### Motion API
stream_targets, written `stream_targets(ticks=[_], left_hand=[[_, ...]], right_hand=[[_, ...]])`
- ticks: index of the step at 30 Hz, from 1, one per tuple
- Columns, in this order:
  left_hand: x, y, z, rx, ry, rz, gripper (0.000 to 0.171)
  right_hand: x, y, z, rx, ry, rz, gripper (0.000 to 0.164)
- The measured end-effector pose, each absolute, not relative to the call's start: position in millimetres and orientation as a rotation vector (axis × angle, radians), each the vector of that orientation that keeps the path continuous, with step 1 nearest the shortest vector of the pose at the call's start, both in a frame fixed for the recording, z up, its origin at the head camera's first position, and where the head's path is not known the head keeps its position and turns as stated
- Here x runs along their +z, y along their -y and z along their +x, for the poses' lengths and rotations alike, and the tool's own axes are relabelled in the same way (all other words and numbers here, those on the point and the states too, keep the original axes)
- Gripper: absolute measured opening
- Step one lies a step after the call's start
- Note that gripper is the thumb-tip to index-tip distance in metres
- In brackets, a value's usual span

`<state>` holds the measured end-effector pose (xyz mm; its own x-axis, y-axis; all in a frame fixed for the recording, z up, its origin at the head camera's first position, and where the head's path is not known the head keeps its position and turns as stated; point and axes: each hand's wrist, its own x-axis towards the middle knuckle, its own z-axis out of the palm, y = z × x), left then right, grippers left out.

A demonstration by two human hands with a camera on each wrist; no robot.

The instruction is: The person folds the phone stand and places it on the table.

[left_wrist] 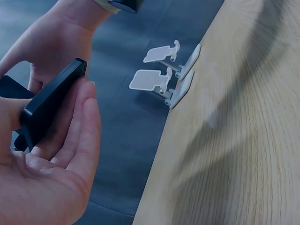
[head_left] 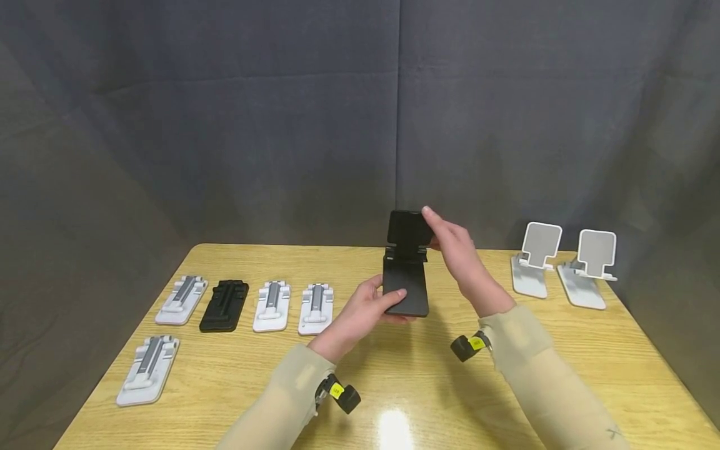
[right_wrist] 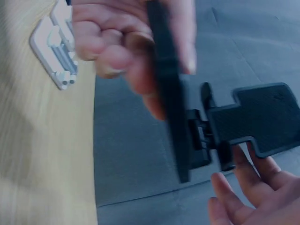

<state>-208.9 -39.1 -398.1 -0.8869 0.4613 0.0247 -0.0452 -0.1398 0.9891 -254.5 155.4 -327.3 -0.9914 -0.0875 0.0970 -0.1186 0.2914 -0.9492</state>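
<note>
Left hand (head_left: 362,307) grips the black phone stand (head_left: 407,278) by its base, thumb on the face, fingers behind; stand is unfolded, held above the wooden table (head_left: 225,387), roughly midway across. Right hand (head_left: 460,255) touches the edge of its upper plate (head_left: 409,228), can't tell if thumb pinches. Folded stands (head_left: 271,306) sit to the left, two unfolded white stands (head_left: 582,294) to the right.
</note>
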Motion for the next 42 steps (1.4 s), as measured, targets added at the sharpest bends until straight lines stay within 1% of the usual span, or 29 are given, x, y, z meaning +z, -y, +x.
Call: stream_targets(ticks=[5, 10, 14, 19, 32, 42], left_hand=[[-399.2, 39.8, -208.1, 2.087, -1.789, 0.452, 0.038], [-398.6, 39.4, -207.4, 2.088, -1.792, 0.453, 0.038], [-398.0, 38.8, -207.9, 2.095, -1.796, 0.444, 0.038], [-398.0, 39.0, -209.6, 2.104, -1.811, 0.416, 0.037], [-404.3, 42.3, -213.4, 2.109, -1.872, 0.407, 0.036], [-402.4, 44.0, -215.4, 2.129, -1.859, 0.41, 0.035]], right_hand=[[-317.3, -158.6, -254.7, 1.847, 2.489, 0.174, 0.08], [-313.6, -158.6, -256.3, 1.888, 2.489, 0.165, 0.077], [-313.6, -158.1, -256.4, 1.94, 2.473, 0.174, 0.071], [-315.1, -158.0, -255.6, 1.983, 2.471, 0.195, 0.069], [-319.1, -156.4, -252.5, 2.009, 2.471, 0.218, 0.068], [-322.1, -156.6, -250.9, 2.043, 2.478, 0.213, 0.072]])
